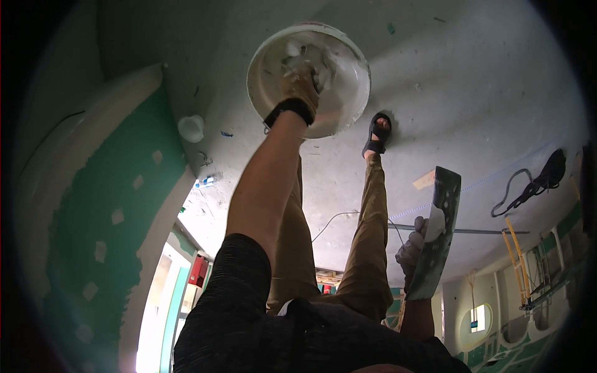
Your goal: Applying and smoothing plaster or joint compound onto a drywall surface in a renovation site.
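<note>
My left hand (301, 87), in a tan work glove with a dark band at the wrist, reaches down inside a large white bucket (260, 81) on the floor. Its fingers look curled, but what they grip is hidden among white, wet-looking compound (329, 62) smeared about the bucket. At the right, my gloved right hand (410, 248) is closed around a wide drywall taping knife (436, 248), held up on edge beside my leg. White compound clings to part of its long blade.
Green drywall (102, 205) with white filled patches rises at the left. A small white tub (191, 128) and a plastic bottle (208, 181) lie near it. Right of my sandalled foot (379, 128), a coiled black cable (547, 174) and a long metal strip (472, 231) rest on the floor.
</note>
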